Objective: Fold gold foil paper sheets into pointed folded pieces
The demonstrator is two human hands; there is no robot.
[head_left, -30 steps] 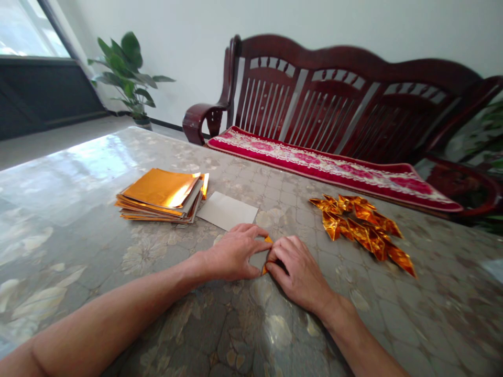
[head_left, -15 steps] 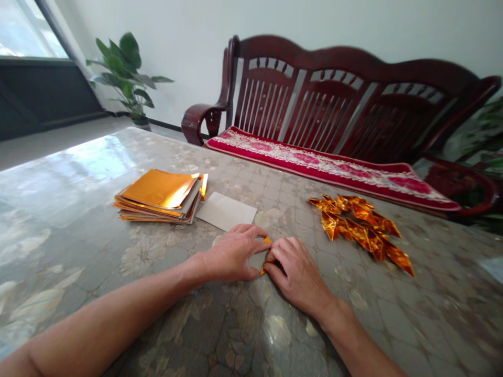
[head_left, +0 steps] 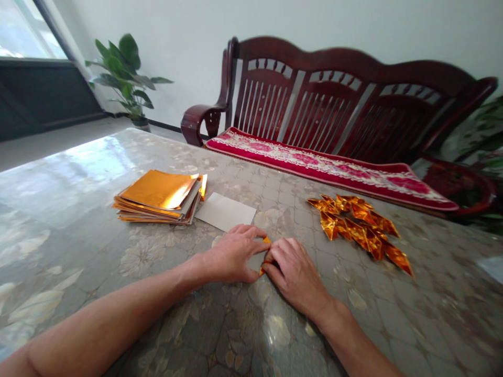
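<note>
Barely moved, two hands [head_left: 231,255] [head_left: 295,273] touch one gold paper [head_left: 266,240].

Gold-and-grey paper in several stages lies spread across a tabletop.
A small sheet [head_left: 257,261], grey side up with gold showing at two edges, sits flat beneath the left hand [head_left: 231,256] and the right hand [head_left: 294,269], most of it hidden by fingers. Just beyond the left hand, a single loose card [head_left: 227,211] lies flat, its plain grey face upward. Near its far-left edge rises an uneven stack [head_left: 157,189] of squarish sheets, a shiny gold one on top, grey and gold edges jutting out. Well apart at right, a cluster of folded pieces [head_left: 365,236], pointed and crinkled gold, rests in rough, overlapping rows.
</note>
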